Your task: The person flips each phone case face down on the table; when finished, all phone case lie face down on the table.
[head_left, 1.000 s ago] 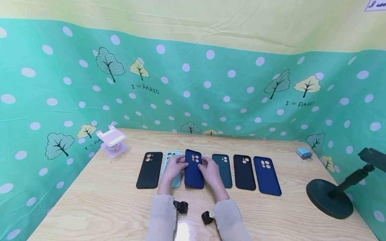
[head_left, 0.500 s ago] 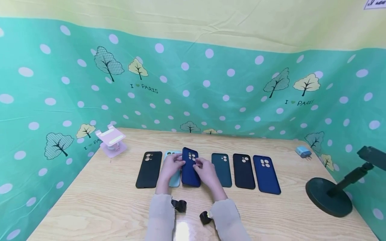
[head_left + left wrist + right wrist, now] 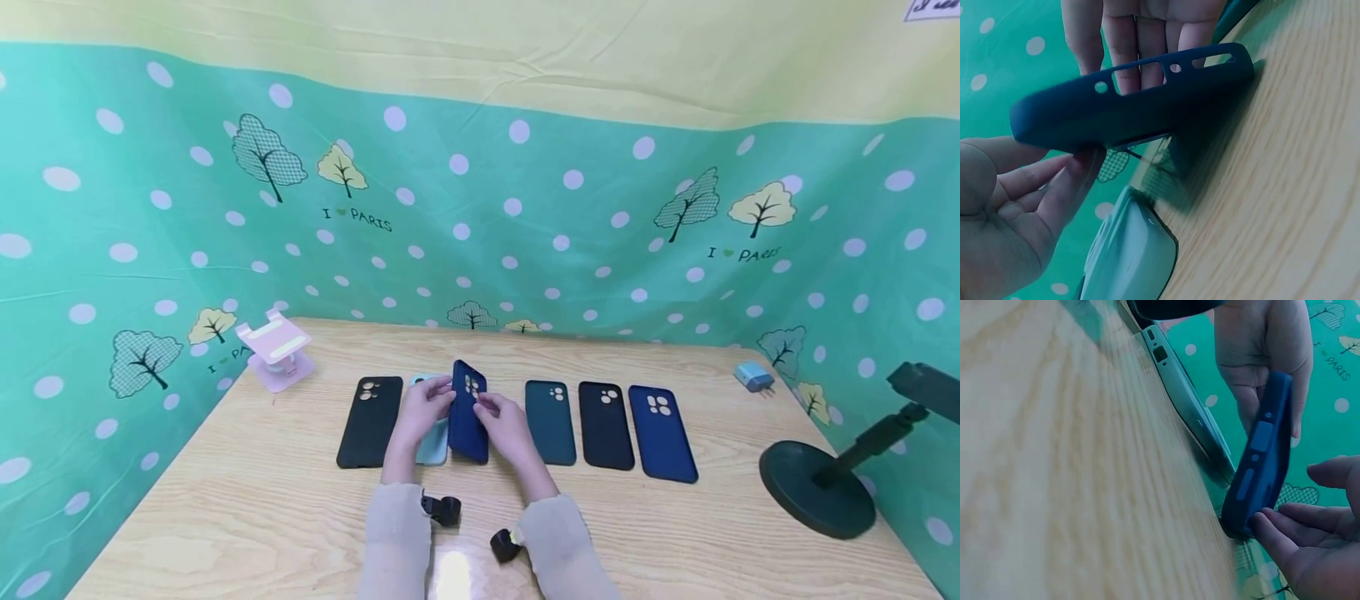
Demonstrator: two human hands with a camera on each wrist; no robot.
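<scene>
A dark blue phone case (image 3: 468, 429) stands tilted over the wooden table, between my two hands. My left hand (image 3: 422, 412) pinches its left edge between thumb and fingers; in the right wrist view the left hand (image 3: 1266, 347) holds the case's upper end. At the opposite edge, my right hand (image 3: 508, 429) touches the case with fairly straight fingertips, its thumb standing apart in the right wrist view. Partly hidden under the left hand lies a light blue phone case (image 3: 433, 446). The side cutouts of the blue case (image 3: 1141, 103) face the left wrist camera.
Left in the row lies a black case (image 3: 372, 425). To the right lie a dark teal case (image 3: 551, 425), a black case (image 3: 606, 429) and another blue case (image 3: 663, 433). Around them stand a pink phone stand (image 3: 277, 346), a blue charger (image 3: 755, 379) and a dark stand (image 3: 817, 492).
The blue case has shifted slightly left and turned more onto its edge, showing its side wall. Both hands have moved a little left with it; the right thumb has come off the case.
</scene>
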